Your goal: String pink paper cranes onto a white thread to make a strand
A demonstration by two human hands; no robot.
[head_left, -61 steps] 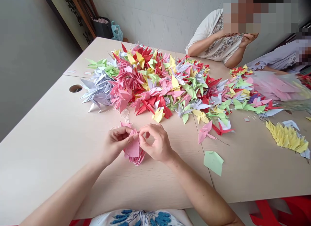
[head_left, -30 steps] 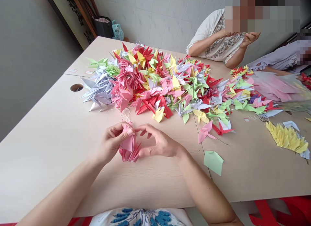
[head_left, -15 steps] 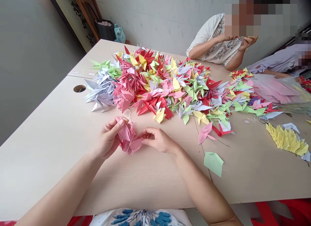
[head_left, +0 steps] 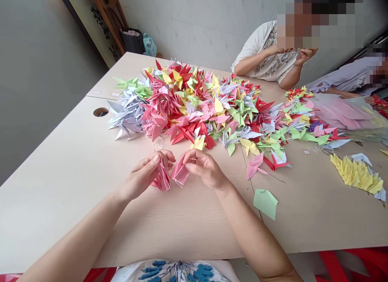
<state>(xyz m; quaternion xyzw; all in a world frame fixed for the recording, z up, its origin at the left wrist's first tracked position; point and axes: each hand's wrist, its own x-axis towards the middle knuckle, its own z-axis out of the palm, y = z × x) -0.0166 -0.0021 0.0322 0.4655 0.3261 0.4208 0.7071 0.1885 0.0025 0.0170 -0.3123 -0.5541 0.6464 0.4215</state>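
Just below the heap of folded paper cranes (head_left: 212, 108), the left hand (head_left: 142, 175) and right hand (head_left: 203, 169) each pinch one end of a pink crane stack (head_left: 169, 177), spreading it apart above the table (head_left: 60, 185).

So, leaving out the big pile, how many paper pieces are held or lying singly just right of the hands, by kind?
Pink bunches, held: 2
Pink crane: 1
Green sheet: 1
Total: 4

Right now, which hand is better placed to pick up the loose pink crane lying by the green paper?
Probably the right hand: the loose pink crane lies on its side of the table, while the left hand sits farther away. Both hands grip pink folded paper.
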